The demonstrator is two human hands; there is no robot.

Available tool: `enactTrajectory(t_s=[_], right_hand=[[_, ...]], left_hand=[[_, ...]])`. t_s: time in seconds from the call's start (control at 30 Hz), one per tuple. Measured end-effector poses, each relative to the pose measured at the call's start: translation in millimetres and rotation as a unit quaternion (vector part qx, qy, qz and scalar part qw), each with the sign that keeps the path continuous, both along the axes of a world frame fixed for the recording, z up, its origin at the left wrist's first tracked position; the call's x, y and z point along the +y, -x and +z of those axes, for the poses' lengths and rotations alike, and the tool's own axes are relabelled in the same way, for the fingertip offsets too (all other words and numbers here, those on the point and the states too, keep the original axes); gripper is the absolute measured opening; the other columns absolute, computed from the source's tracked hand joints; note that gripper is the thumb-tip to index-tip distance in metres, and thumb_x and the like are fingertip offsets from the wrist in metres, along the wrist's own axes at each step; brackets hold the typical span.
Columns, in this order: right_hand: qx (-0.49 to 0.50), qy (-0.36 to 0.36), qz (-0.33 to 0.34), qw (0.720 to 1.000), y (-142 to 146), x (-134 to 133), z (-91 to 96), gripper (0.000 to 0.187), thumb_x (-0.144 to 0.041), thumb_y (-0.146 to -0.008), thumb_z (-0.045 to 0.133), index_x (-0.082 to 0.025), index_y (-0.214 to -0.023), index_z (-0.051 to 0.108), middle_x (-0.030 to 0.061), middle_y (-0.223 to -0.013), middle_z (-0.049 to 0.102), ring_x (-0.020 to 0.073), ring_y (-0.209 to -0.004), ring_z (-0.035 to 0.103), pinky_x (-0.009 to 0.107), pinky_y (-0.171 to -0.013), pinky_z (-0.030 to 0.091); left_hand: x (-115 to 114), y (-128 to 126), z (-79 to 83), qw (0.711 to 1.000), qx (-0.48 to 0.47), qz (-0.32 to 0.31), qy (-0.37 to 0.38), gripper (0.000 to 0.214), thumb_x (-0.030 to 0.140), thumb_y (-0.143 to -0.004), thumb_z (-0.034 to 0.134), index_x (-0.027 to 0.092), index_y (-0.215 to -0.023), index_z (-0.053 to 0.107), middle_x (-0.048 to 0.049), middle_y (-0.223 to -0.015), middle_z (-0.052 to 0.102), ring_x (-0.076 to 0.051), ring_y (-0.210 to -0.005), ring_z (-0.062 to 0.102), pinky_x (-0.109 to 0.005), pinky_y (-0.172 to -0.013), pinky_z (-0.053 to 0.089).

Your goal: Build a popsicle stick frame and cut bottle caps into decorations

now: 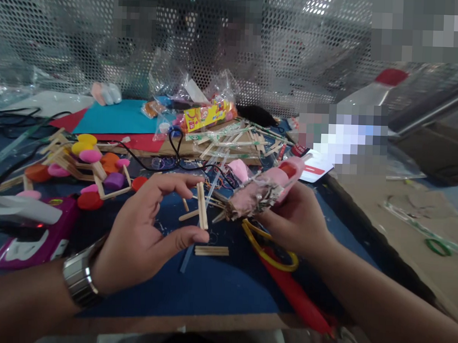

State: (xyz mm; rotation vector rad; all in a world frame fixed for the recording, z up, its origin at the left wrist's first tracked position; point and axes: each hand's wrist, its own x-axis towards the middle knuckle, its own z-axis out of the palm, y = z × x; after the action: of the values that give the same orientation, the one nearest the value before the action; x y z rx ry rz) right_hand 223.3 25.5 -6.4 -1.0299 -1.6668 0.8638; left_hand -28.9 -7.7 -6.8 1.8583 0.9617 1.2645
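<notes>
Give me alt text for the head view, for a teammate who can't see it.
The left hand pinches two short wooden sticks upright between thumb and forefinger; the right hand holds a pink, residue-crusted tool pointing at them. Loose sticks lie on the blue mat below, and a model of sticks and coloured blobs sits at left.

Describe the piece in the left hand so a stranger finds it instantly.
Start at the blue mat in the middle. Above it, the left hand pinches a pair of wooden sticks upright between thumb and forefinger. The loose sticks nearby lie flat.
</notes>
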Motion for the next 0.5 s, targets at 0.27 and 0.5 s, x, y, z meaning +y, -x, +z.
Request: enactTrajectory(t_s=[0.27,0.5], right_hand=[[-0.003,0.012,0.016,1.000,0.8,-0.4,-1.8,0.014,-0.018,-0.068,0.075,-0.021,-0.068,0.061,-0.0001,-0.063,0.065,0.0165,-0.057,0.055,0.028,-0.054,0.050],[-0.037,0.014,-0.007,0.999,1.3,-0.6,-0.4,0.014,-0.023,-0.069,0.071,-0.022,-0.063,0.059,0.0001,-0.058,0.060,0.0162,-0.054,0.051,0.028,-0.050,0.047]], left_hand=[[0.1,-0.1,1.1,1.000,0.001,-0.001,-0.004,0.040,0.025,-0.081,0.086,0.028,-0.109,0.057,-0.0085,-0.130,0.068,-0.031,-0.130,0.062,-0.047,-0.109,0.048],[-1.0,0.5,0.9,1.000,0.000,0.000,-0.008,0.040,0.025,-0.081,0.086,0.027,-0.110,0.058,-0.0090,-0.131,0.068,-0.032,-0.130,0.062,-0.048,-0.110,0.047]])
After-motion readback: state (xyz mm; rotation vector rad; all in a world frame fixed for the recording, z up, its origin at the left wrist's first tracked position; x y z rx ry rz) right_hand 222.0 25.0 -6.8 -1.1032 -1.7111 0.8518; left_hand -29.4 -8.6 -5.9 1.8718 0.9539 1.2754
